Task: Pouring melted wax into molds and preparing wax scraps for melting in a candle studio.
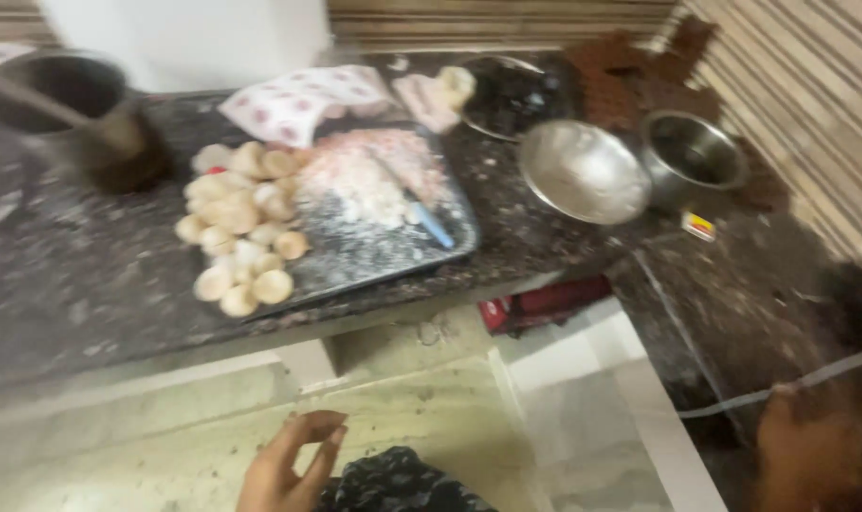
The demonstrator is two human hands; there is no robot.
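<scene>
Pale peeled onions lie well beyond the left hand, its grip loose and empty.

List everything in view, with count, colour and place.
Tray: one, dark, counter centre.
Round pale pieces: many, cream, tray's left end.
Chopped pile: one, white-pink, tray middle.
Knife: one, blue handle, on the tray.
Steel bowls: two, silver, right of the tray.
Dark pot: one, counter's far left.
Patterned cloth: one, white-red, behind the tray.
Small box: one, yellow-red, by the bowls.
Left hand: fingers curled, empty, bottom centre.
Right hand: blurred, bottom right, near a white cord.
</scene>
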